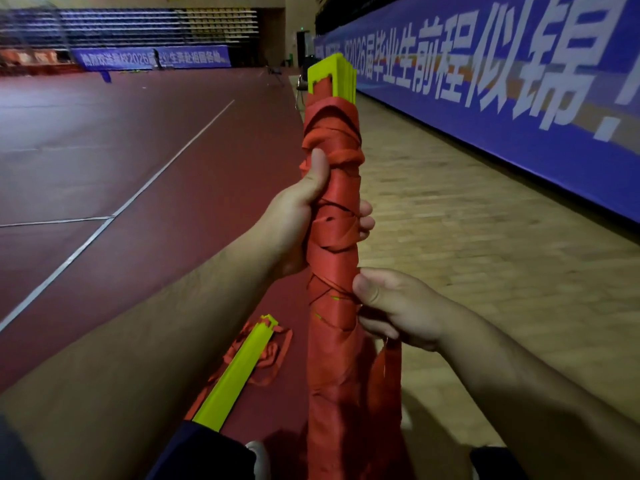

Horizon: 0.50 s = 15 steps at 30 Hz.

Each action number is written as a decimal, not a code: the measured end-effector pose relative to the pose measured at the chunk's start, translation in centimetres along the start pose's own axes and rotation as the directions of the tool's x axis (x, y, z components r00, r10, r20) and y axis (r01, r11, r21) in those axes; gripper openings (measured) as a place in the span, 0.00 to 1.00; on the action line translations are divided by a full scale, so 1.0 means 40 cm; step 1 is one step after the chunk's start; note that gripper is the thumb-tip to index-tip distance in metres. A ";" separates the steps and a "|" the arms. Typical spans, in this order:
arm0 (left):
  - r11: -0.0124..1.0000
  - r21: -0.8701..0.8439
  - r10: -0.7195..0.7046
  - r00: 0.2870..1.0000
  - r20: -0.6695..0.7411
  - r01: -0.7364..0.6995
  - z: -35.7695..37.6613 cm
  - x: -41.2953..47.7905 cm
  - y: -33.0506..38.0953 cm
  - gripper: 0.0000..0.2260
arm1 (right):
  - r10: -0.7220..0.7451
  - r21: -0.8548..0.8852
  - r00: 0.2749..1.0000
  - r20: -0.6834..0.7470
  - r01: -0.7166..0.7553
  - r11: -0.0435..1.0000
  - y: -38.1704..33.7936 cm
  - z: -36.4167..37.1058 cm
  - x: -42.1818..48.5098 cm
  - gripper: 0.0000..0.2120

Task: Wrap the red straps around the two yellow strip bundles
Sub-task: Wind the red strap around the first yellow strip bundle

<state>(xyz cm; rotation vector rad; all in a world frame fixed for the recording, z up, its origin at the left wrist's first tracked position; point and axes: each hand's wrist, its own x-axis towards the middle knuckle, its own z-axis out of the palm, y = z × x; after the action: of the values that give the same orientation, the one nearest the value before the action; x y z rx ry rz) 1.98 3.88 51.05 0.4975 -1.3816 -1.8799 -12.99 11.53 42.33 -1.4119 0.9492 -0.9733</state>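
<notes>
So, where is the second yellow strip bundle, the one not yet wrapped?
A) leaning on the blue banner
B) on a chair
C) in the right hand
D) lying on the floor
D: the second yellow bundle lies flat on the floor with loose red strap at its far end, while the left hand and right hand hold the wrapped bundle upright.
</notes>
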 end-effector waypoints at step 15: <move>0.899 0.438 0.052 0.991 -0.122 0.007 -0.082 0.102 -0.251 0.10 | 0.094 -0.241 0.955 -0.280 -0.165 0.957 0.214 -0.052 0.030 0.11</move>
<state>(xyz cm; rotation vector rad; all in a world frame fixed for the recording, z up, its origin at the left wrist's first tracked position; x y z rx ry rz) -1.78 0.21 41.03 0.8077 -1.7172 -1.4806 -14.74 9.21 33.92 -1.4353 1.3971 -0.9796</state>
